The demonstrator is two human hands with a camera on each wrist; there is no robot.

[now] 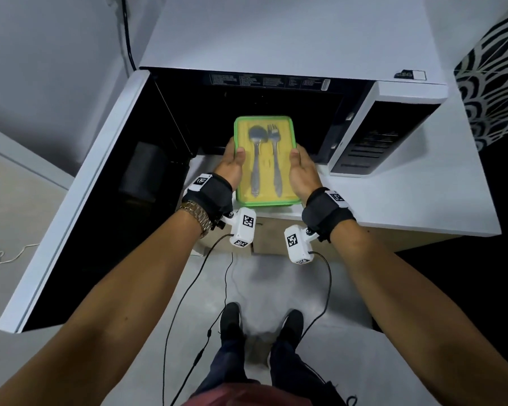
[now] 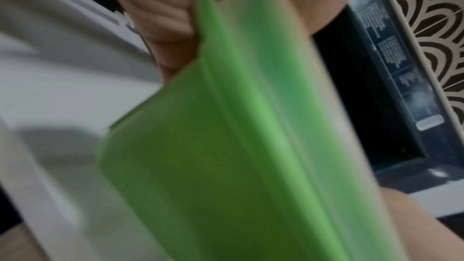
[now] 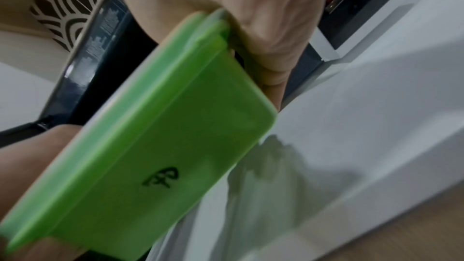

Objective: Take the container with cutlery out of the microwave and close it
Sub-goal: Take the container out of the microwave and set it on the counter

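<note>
Both hands, left hand (image 1: 230, 165) and right hand (image 1: 304, 169), grasp the green container (image 1: 266, 162) with spoon (image 1: 256, 159) and fork (image 1: 275, 159), half out of the microwave (image 1: 393, 118). Next: set it down, then swing the door (image 1: 71, 200) closed.

Green container (image 1: 267, 202), silver spoon (image 1: 256, 159) and fork (image 1: 275, 159), white microwave (image 1: 291, 33), black-and-white scalloped wall (image 1: 493, 83)

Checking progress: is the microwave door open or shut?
Open. The door is swung wide to the left, and both hands hold the container in front of the dark cavity.
</note>
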